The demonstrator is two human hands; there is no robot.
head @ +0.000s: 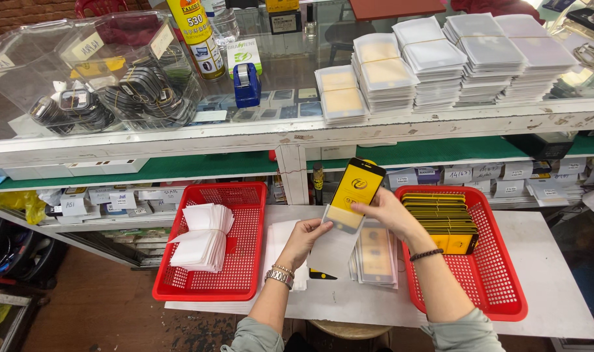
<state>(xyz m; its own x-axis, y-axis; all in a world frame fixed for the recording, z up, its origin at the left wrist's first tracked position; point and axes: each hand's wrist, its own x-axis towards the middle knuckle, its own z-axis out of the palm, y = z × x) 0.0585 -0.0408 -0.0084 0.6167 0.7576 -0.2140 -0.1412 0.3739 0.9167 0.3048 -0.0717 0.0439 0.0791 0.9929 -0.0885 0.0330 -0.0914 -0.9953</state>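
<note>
My right hand (387,210) holds a yellow and black flat card (355,189) upright, its lower end going into a translucent white sleeve (333,251). My left hand (305,236) grips that sleeve at its left edge. Under both hands lies a stack of filled sleeves (375,257) on the white table (544,274). A pile of empty white sleeves (279,244) lies just left of my left wrist.
A red basket (245,287) at left holds white paper sleeves (202,238). A red basket (499,287) at right holds stacked yellow and black cards (443,218). Behind stands a glass counter (297,133) with sleeve stacks (434,62), clear boxes (101,72) and a blue tape dispenser (246,85).
</note>
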